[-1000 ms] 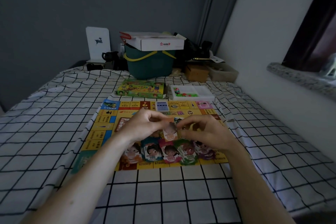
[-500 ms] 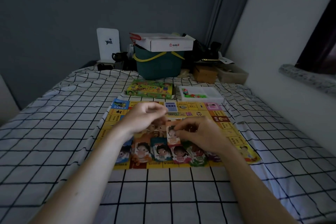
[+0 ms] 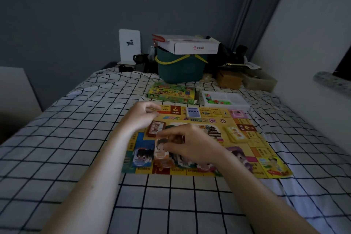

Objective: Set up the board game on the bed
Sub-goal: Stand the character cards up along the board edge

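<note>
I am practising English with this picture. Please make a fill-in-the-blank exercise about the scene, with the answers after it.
1. The game board lies flat on a bed sheet with a black ____ pattern.
2. The white tray of small pieces sits to the ____ of the green game box.
3. The right hand pinches a character ____.
4. A white carton rests on top of the green ____.

Missing words: grid; right; card; basket

A dim room, lit faintly from the window side at right; the bed (image 3: 57, 157) shows a pale sheen at near right, the far wall dark, edges bowed, detail soft.
</note>
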